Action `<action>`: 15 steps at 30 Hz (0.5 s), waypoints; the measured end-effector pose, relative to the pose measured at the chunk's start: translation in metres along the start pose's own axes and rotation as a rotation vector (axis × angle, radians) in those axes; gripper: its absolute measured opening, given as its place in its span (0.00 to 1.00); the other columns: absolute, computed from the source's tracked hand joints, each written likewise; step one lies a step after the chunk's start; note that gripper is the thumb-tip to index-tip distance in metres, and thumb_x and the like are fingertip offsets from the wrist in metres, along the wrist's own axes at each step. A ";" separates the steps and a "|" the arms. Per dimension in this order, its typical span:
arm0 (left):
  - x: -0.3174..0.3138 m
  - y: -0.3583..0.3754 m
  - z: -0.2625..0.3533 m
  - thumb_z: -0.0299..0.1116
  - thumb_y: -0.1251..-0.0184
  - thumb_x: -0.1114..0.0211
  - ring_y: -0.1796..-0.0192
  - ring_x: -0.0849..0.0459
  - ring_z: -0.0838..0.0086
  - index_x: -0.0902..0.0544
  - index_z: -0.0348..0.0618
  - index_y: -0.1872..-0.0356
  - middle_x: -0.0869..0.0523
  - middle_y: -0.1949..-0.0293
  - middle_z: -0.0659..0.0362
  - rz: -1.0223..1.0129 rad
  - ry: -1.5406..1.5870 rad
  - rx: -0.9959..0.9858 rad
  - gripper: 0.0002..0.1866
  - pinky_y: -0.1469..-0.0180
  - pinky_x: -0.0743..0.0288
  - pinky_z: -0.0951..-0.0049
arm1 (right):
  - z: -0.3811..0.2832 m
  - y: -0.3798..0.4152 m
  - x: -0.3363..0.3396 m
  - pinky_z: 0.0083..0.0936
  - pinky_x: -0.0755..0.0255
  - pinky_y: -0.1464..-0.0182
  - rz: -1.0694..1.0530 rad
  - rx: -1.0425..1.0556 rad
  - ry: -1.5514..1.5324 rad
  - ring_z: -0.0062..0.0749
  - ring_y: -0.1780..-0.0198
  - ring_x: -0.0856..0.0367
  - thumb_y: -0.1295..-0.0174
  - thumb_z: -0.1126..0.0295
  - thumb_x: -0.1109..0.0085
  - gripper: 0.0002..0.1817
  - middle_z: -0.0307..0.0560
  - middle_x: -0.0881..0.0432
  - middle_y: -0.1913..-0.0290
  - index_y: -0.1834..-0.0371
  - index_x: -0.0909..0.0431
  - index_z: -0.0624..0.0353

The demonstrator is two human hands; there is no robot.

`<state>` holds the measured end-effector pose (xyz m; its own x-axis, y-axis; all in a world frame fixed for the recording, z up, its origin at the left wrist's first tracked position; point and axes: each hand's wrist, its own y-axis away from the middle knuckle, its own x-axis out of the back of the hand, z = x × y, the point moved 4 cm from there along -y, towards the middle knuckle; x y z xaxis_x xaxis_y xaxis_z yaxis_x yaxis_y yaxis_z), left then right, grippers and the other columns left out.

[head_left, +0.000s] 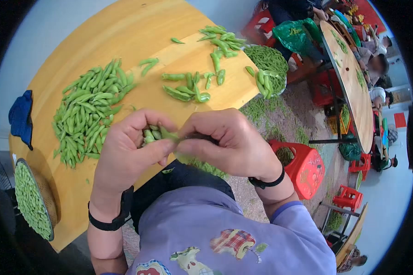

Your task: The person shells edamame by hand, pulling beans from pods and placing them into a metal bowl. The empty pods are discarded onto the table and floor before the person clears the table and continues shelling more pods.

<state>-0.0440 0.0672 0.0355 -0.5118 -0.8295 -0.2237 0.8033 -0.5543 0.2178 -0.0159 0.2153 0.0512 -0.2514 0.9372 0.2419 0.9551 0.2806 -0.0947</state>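
My left hand [128,153] cups several green soybean pods [152,134] against its fingers. My right hand [225,142] meets it thumb to thumb, and both pinch one pod [170,135] between them just above my lap. A large heap of pods [88,110] lies on the round wooden table [124,32] to the left of my hands. Smaller loose pods [188,89] lie scattered nearer the table's edge.
A metal colander of shelled beans [32,201] sits at the table's left edge. A dish piled with pods [268,64] stands beyond the table. A red stool [303,167] holds husks on the ground. Other people sit at a second round table [353,87] far right.
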 end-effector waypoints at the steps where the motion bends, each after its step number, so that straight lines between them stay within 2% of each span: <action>1: -0.001 -0.001 -0.001 0.19 0.48 0.38 0.76 0.25 0.85 0.25 0.34 0.62 0.22 0.70 0.62 0.012 0.019 -0.011 0.11 0.73 0.29 0.86 | -0.002 0.001 0.003 0.26 0.37 0.76 0.012 -0.003 -0.001 0.30 0.81 0.29 0.50 0.75 0.42 0.05 0.50 0.27 0.82 0.74 0.24 0.66; 3: -0.003 -0.001 -0.002 0.19 0.48 0.39 0.75 0.25 0.84 0.25 0.33 0.61 0.22 0.69 0.61 0.020 0.035 -0.020 0.11 0.73 0.29 0.85 | -0.005 0.002 0.005 0.29 0.36 0.77 -0.047 0.006 0.042 0.39 0.81 0.29 0.51 0.75 0.42 0.05 0.53 0.28 0.82 0.75 0.25 0.66; 7: -0.006 -0.001 -0.006 0.18 0.48 0.40 0.76 0.25 0.83 0.25 0.32 0.61 0.22 0.71 0.61 -0.011 0.195 0.026 0.12 0.72 0.29 0.85 | -0.006 0.003 0.012 0.32 0.37 0.77 -0.027 0.078 0.098 0.45 0.80 0.28 0.52 0.74 0.42 0.06 0.54 0.29 0.82 0.77 0.27 0.66; 9: -0.007 0.000 -0.011 0.18 0.48 0.40 0.76 0.25 0.83 0.25 0.33 0.60 0.21 0.72 0.61 -0.018 0.266 0.054 0.12 0.72 0.29 0.86 | -0.014 0.004 0.013 0.36 0.36 0.76 -0.044 0.123 0.180 0.52 0.77 0.28 0.53 0.74 0.42 0.07 0.56 0.29 0.81 0.78 0.29 0.66; 11: -0.007 -0.002 -0.018 0.19 0.48 0.40 0.76 0.24 0.82 0.25 0.33 0.60 0.21 0.73 0.60 0.044 0.448 0.061 0.12 0.73 0.29 0.86 | -0.012 0.004 0.011 0.37 0.36 0.75 -0.006 0.171 0.225 0.53 0.75 0.28 0.53 0.74 0.42 0.07 0.56 0.28 0.81 0.78 0.29 0.66; 12: -0.008 -0.001 -0.020 0.19 0.48 0.40 0.76 0.24 0.82 0.25 0.33 0.60 0.21 0.73 0.60 0.043 0.445 0.063 0.12 0.73 0.29 0.86 | -0.013 0.004 0.011 0.39 0.36 0.74 0.021 0.222 0.273 0.55 0.74 0.28 0.54 0.74 0.42 0.07 0.56 0.28 0.80 0.78 0.29 0.66; 15: -0.011 0.000 -0.022 0.20 0.46 0.42 0.75 0.23 0.82 0.25 0.33 0.60 0.20 0.71 0.59 0.080 0.421 0.063 0.11 0.73 0.29 0.86 | -0.013 0.007 0.010 0.40 0.35 0.72 -0.005 0.198 0.311 0.55 0.72 0.27 0.54 0.74 0.42 0.06 0.57 0.27 0.78 0.78 0.29 0.66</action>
<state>-0.0311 0.0779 0.0169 -0.2694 -0.7771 -0.5688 0.8083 -0.5036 0.3051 -0.0096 0.2238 0.0652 -0.1673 0.8367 0.5215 0.8976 0.3481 -0.2706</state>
